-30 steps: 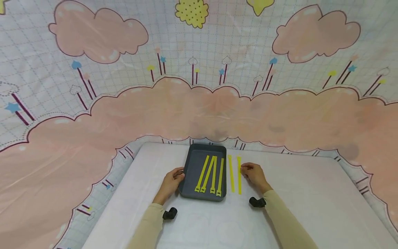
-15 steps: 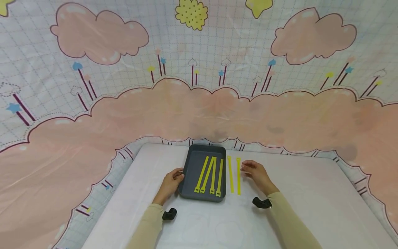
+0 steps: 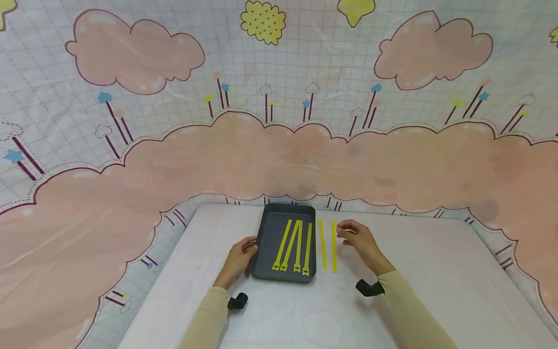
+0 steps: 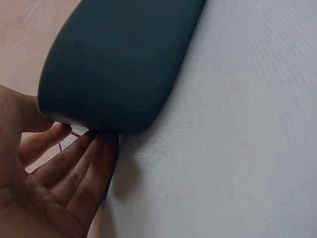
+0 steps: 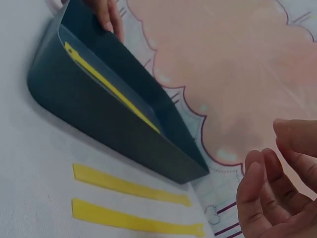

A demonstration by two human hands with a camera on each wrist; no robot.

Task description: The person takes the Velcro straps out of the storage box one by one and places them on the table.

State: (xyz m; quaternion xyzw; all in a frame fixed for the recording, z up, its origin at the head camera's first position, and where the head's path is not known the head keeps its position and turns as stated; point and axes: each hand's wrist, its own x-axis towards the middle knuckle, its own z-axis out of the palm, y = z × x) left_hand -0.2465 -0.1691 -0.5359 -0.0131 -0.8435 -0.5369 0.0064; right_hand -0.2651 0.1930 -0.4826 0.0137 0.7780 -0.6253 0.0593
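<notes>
From where I stood, the dark grey tray (image 3: 267,247) sat close to the far edge of the white table (image 3: 436,276), nearer its far left corner than its far right one. The person's left hand (image 3: 237,259) was grasping the tray by its left wall. Inside, four yellow straps (image 3: 307,248) lay with their slotted ends towards the table's near edge, the middle two slanting together at their far ends. Just beside the tray, on the side towards the table's right edge, two more yellow strips (image 3: 334,247) lay roughly alongside each other, apart, on the table itself. The right hand (image 3: 361,242) hung beside the far end of the outer one, fingers released and gently bent, with nothing between them. Pale sleeves (image 3: 414,310) covered both arms, and a black device (image 3: 370,288) jutted from each wrist. A cloud-patterned cloth (image 3: 279,160) rose behind the table's far edge.
</notes>
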